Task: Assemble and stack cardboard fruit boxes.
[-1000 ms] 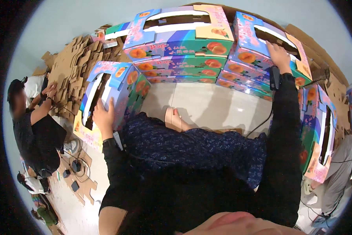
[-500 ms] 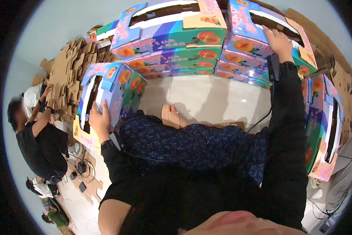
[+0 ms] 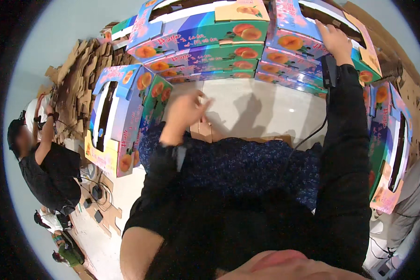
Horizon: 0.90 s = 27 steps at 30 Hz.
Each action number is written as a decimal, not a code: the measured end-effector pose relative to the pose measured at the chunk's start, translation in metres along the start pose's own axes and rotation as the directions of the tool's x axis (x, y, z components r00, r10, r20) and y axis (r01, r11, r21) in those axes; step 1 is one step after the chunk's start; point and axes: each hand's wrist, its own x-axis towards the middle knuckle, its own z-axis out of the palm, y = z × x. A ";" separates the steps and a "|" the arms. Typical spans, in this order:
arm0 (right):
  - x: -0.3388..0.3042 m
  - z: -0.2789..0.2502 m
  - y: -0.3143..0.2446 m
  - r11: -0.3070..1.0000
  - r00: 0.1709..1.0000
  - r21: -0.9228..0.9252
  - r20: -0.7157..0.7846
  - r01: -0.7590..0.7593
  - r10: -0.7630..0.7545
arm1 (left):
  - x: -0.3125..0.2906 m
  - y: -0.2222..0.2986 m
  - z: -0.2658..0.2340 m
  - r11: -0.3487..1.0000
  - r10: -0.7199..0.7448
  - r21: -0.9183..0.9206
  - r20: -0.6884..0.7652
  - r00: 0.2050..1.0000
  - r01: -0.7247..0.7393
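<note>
My right hand point(image 3: 337, 43) lies on the top of a colourful printed fruit carton point(image 3: 291, 43) at the upper right, fingers stretched out beside its white-edged handle slot. This carton tops a stack of similar ones. Above the floor in the middle, my left hand point(image 3: 185, 114) is smeared by motion, and no held thing shows in it. Just left of that hand stands a peach-printed carton point(image 3: 134, 109) with a long handle slot on top. Straight ahead, another stacked carton point(image 3: 196, 39) also has a slotted top.
A further carton point(image 3: 381, 140) stands close on my right. Flattened brown cardboard point(image 3: 77, 86) is heaped at the left, where a person in black point(image 3: 51, 172) works. Cables and small black devices point(image 3: 97, 192) lie on the floor behind that person. Pale floor point(image 3: 238, 100) lies between the stacks.
My left hand has come off the left carton and moved right, over the middle floor. My right hand stays on the upper right carton. The whole view has shifted slightly.
</note>
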 end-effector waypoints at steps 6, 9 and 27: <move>-0.003 0.000 -0.018 0.999 1.000 0.027 0.005 0.027 -0.027 | 0.033 -0.096 0.130 0.894 0.111 0.289 0.598 0.794 -0.342; 0.003 0.005 0.007 0.997 0.997 -0.018 0.014 0.073 -0.073 | 0.033 -0.091 0.141 0.835 0.148 0.363 0.577 0.803 -0.414; 0.017 0.003 0.032 0.891 0.918 -0.221 0.130 0.395 -0.375 | -0.032 -0.014 0.104 0.885 0.382 0.063 0.470 0.796 -0.461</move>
